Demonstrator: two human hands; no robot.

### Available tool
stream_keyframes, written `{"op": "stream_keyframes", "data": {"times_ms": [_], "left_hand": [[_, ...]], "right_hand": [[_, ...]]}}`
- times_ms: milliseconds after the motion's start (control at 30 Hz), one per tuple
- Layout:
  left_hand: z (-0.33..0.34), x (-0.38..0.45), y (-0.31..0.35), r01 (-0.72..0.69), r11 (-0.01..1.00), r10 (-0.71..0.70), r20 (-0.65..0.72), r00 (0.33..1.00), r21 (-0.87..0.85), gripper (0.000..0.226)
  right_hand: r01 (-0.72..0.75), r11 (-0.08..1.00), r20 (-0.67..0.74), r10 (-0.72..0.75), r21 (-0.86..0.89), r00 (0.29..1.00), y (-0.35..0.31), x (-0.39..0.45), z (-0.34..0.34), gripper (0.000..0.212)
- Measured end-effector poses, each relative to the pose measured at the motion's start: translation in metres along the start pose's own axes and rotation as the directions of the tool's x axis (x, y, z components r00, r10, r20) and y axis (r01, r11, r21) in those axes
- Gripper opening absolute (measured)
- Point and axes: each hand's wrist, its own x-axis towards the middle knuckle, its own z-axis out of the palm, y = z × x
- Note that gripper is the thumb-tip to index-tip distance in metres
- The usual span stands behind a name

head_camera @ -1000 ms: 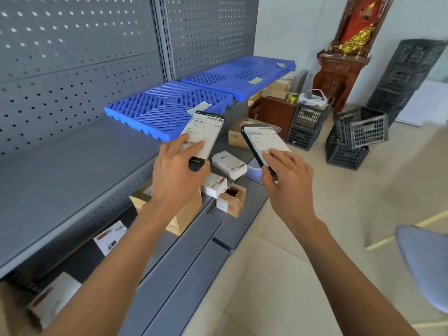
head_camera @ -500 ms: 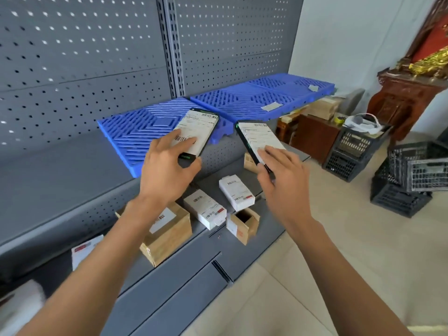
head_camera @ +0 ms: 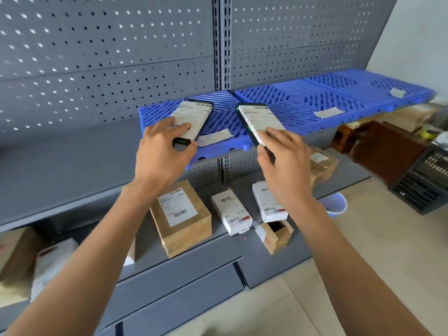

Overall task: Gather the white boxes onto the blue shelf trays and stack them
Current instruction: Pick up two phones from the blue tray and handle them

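Left hand (head_camera: 162,155): fingers and thumb curled round the near end of a flat white-labelled box (head_camera: 192,118) with black edges. The box projects from the grip toward 1 o'clock, label face up, over the left blue tray (head_camera: 218,122). Whether its far end touches the tray surface cannot be told.

Right hand (head_camera: 284,161): fingers lie across the label, thumb underneath – it pinches the near end of a second flat box (head_camera: 257,120) of the same kind. This box projects from the grip toward 11 o'clock, tilted with its left edge lower, and hangs over the gap between the left tray and the middle blue tray (head_camera: 291,103). The two boxes are near each other but apart.

A loose paper label (head_camera: 214,138) lies on the left tray at 4 o'clock from the left-hand box. A second paper slip (head_camera: 329,112) lies on the middle tray.

Lower grey shelf (head_camera: 218,243), below both wrists – three items in a row: a brown carton (head_camera: 181,219) with a white shipping label, directly under the left forearm; a white box (head_camera: 231,212) at 3 o'clock from the carton; another white box (head_camera: 268,202) further right, partly hidden by the right wrist. An open small brown box (head_camera: 276,235) sits just in front of that last white box.
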Motion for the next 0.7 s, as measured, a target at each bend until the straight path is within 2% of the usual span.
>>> {"op": "stream_keyframes", "data": {"times_ms": [300,700], "left_hand": [[0.004,0.051,-0.023,0.079,0.997,-0.079,0.001,0.997,0.01,0.047],[0.01,0.069,-0.042,0.108,0.977,-0.125,0.084,0.989,0.185,0.053]], "right_hand": [[0.079,0.997,0.049,-0.08,0.008,0.996,-0.013,0.063,0.052,0.029],[0.064,0.995,0.239,-0.08,0.074,0.968,-0.038,0.096,0.074,0.025]]}}
